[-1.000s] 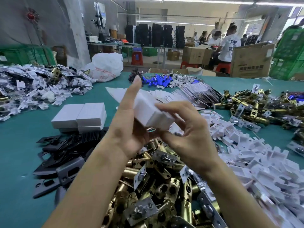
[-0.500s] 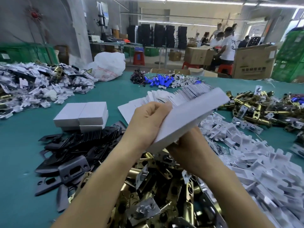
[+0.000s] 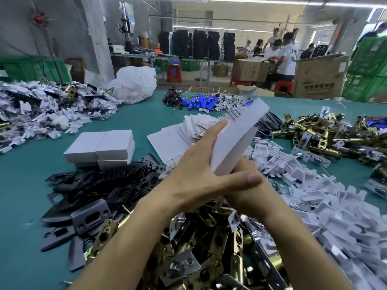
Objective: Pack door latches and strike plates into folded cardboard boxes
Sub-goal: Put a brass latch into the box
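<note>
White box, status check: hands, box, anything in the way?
Left hand flat against white box; right hand beneath, fingers hidden. Box tilted, raised above latch pile. Nothing blocking it.

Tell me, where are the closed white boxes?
Head view, left of centre: closed white boxes sit behind the black strike plates, left of the flat cardboard blanks.
</note>
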Motion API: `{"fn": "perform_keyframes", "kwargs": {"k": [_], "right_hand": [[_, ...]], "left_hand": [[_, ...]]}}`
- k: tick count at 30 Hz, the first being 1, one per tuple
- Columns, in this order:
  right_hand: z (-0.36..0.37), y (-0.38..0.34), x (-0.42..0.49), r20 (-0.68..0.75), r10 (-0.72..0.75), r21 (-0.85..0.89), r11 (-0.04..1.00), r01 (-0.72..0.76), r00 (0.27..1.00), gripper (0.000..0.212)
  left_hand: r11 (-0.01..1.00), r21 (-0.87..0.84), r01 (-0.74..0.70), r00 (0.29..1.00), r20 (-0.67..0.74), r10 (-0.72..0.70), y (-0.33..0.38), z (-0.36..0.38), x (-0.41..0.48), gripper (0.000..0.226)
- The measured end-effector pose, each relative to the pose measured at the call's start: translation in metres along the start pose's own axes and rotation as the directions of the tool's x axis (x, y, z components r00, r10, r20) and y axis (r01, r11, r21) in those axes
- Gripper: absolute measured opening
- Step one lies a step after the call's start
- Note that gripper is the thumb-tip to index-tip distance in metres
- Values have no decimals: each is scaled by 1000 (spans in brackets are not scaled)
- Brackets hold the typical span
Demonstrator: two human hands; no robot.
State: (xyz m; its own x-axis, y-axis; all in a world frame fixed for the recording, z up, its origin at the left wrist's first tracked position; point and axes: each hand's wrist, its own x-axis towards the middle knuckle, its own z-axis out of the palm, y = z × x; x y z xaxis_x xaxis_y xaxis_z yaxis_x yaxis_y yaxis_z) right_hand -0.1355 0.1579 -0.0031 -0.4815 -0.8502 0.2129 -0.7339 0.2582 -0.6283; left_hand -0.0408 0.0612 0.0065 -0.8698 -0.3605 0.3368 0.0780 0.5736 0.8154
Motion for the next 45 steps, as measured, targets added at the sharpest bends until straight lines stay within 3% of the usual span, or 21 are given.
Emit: {"fn": "perform_keyframes", "kwargs": {"k": [2,5,7,10,16,19,22,24,27,29,34,38,41,45], "right_hand": [[2,2,4,16,50,-85,995,-48,999,25],[5,6,8,-38,109,-5,994,-109,993,18],[8,11,7,3,181,6,983,-181,983,11],[18,14,8,49,254,-71,966,-250,966,38],[24,15,7,63,284,-13,959,-284,957,69],[20,14,4,93,267,27,962,-271,959,69],[10,19,5,13,245,53,968,-245,970,64],[1,24,4,-14,237,196,953,-230,971,74],[-14,26,4,-145,221,438,888,-137,965,82],[-24,22,5,-291,189,547,837,2,938,82],[-49,-5,-3,-572,17,615,670,415,820,73],[-54,-25,-11,-633,-122,575,586,571,764,66],[-53,-31,-14,-614,-224,509,621,596,757,68],[-46,-30,-13,-530,-269,460,706,539,804,68]], "left_hand": [[992,-126,21,996,-87,-32,0,1,3,98],[938,-346,27,974,-204,-103,-5,-4,7,86],[888,-458,32,965,-217,-147,-7,-9,8,86],[812,-584,-6,954,-246,-170,-11,-13,10,84],[768,-640,-26,937,-282,-204,-16,-18,10,81],[750,-661,-38,926,-306,-223,-18,-17,10,72],[737,-675,-28,916,-313,-251,-22,-20,11,77],[737,-676,-2,913,-301,-274,-24,-21,11,78],[770,-636,57,937,-232,-261,-27,-21,10,76],[798,-592,111,974,-96,-207,-27,-22,8,74],[823,-526,213,961,266,-78,-22,-25,0,80],[863,-443,245,905,424,-40,-15,-25,-6,81],[875,-403,269,878,476,-51,-11,-25,-6,86],[835,-458,305,870,491,-48,-11,-25,-6,68]]}}
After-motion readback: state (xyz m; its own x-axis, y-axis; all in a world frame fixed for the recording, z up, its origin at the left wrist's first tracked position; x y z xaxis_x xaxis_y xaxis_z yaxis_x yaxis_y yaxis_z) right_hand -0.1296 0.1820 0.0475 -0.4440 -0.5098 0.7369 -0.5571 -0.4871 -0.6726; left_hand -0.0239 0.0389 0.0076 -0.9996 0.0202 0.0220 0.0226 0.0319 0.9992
